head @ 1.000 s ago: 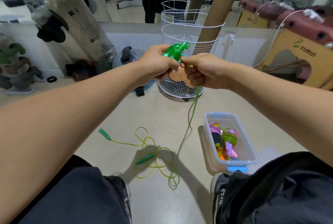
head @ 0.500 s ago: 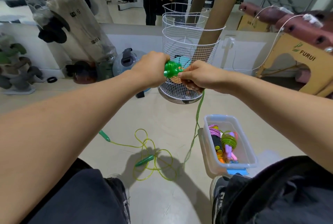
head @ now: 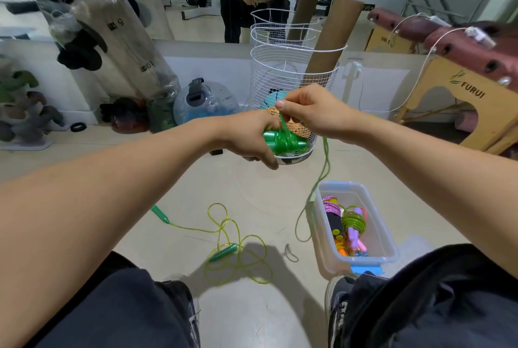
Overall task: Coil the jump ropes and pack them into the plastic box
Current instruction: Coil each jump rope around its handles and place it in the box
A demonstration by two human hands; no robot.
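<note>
My left hand (head: 253,137) grips the green jump rope handles (head: 286,143), held level with several turns of green cord wound round them. My right hand (head: 311,109) sits just above and pinches the green cord (head: 283,126) between thumb and fingers. The free cord (head: 319,176) hangs down from the hands to the floor beside the clear plastic box (head: 388,238), which holds several coiled ropes. A second yellow-green jump rope (head: 238,238) with green handles lies loose on the floor between my knees.
A white wire basket (head: 291,67) with a cardboard tube stands right behind my hands. A water jug (head: 204,103) and wrapped gym gear sit at the left wall. A wooden bench (head: 459,101) is at the right. A mirror shows a person.
My left hand turned the handles level and lower. My right hand rose above them, drawing the cord over the bundle. The hanging cord's end lifted off the floor pile toward the box.
</note>
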